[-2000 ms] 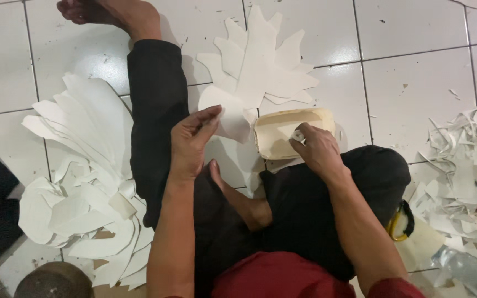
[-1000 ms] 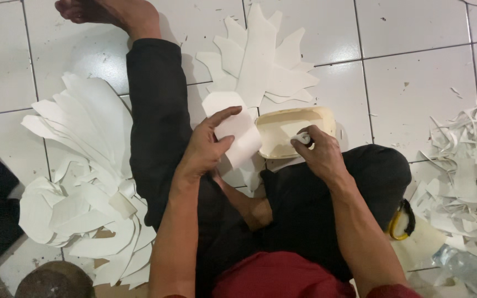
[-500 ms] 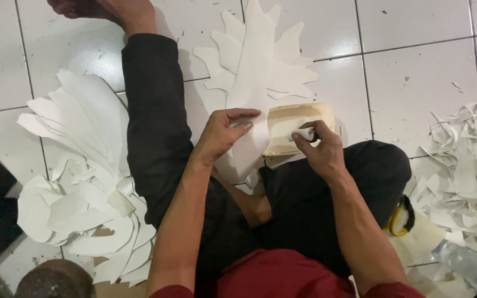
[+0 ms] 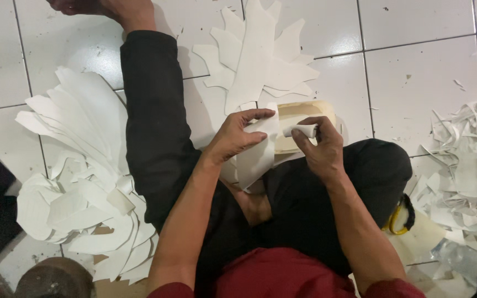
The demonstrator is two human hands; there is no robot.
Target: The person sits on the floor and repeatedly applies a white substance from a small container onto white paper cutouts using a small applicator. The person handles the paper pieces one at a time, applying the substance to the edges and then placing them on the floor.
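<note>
White cut paper shapes lie in a big pile (image 4: 78,182) on the tiled floor (image 4: 415,77), with thin white scraps (image 4: 465,160) on the other side. Over the black trousers (image 4: 161,143), the left hand (image 4: 236,135) pinches a white curved paper piece (image 4: 258,152). The right hand (image 4: 318,146) grips a small white roll (image 4: 300,131) just above a shallow tan tray (image 4: 305,113).

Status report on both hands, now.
Left hand holds white cut paper piece. Right hand grips small white roll. Beige shallow tray behind them.
</note>
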